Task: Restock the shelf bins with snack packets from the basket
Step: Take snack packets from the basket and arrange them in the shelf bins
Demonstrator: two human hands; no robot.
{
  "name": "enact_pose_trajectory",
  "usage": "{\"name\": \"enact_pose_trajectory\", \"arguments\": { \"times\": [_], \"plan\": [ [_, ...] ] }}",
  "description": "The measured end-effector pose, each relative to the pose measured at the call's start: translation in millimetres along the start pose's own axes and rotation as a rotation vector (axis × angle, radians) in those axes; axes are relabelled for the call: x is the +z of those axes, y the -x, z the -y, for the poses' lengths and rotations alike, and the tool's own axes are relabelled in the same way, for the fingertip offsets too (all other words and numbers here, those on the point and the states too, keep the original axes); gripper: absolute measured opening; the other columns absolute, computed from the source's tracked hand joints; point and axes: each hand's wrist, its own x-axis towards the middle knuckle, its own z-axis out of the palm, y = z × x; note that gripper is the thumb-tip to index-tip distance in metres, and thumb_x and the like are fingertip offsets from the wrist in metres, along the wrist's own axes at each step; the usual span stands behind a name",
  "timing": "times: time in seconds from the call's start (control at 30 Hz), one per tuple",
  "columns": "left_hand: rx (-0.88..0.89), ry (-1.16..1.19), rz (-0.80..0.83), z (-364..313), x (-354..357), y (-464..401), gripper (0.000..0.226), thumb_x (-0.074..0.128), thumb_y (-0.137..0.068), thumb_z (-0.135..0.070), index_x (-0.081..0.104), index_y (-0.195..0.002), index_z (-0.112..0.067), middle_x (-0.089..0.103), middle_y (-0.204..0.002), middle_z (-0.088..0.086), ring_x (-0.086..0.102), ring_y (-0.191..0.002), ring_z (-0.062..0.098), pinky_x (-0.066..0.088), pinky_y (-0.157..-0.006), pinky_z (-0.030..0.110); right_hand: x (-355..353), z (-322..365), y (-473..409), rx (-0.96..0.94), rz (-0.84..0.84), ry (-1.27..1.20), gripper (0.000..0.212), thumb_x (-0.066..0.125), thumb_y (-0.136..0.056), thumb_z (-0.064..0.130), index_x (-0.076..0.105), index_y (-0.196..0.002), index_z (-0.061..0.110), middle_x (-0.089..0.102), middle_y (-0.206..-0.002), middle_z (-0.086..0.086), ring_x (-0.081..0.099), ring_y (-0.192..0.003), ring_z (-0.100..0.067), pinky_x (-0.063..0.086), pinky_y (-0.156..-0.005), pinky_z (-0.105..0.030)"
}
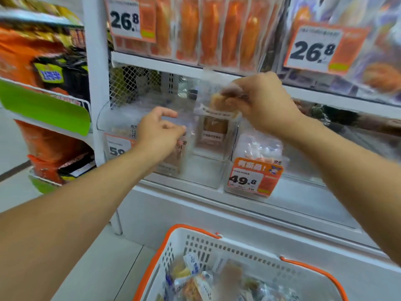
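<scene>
we see the right hand (pixel 258 103) pinching the top of a clear snack packet (pixel 213 118) above the middle clear shelf bin (pixel 204 166), its lower end inside the bin. the left hand (pixel 160 135) has its fingers curled at the bin's front left rim; whether they grip it we cannot tell. more packets lie in the white basket (pixel 217 244) with orange handles, below

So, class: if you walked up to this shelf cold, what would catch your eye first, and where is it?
Two bare forearms reach in: the right hand pinches a clear snack packet above the middle clear bin, while the left hand grips another packet at that bin's left side. Bold orange price tags, such as 49.8, dot the shelves. A white, orange-handled basket of packets sits bottom centre.
</scene>
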Motion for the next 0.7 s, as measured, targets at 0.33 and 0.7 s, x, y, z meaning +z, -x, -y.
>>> {"name": "enact_pose_trajectory", "arguments": {
  "times": [0.33, 0.7],
  "plan": [
    [0.078, -0.103, -0.009, 10, 4, -4, 0.020, 0.067, -0.089, -0.009, 0.059, -0.098, -0.025, 0.071, -0.083, 0.013, 0.067, -0.060, 0.015, 0.047, -0.055, 0.022, 71, -12, -48, 0.262, 0.415, 0.358, 0.013, 0.068, -0.086, 0.012, 0.057, -0.090, 0.008, 0.043, -0.071, -0.004, 0.054, -0.081, -0.032, 0.039, -0.067, -0.036],
    [0.153, -0.161, -0.017, 12, 8, -6, 0.018, 0.067, -0.089, -0.012, 0.060, -0.095, -0.028, 0.070, -0.079, -0.001, 0.067, -0.061, 0.013, 0.048, -0.052, 0.017, 114, -72, -80, 0.441, 0.443, 0.375, 0.027, 0.060, -0.095, 0.022, 0.058, -0.114, 0.003, 0.055, -0.090, -0.009, 0.056, -0.086, -0.029, 0.043, -0.070, -0.036]
  ]
}}
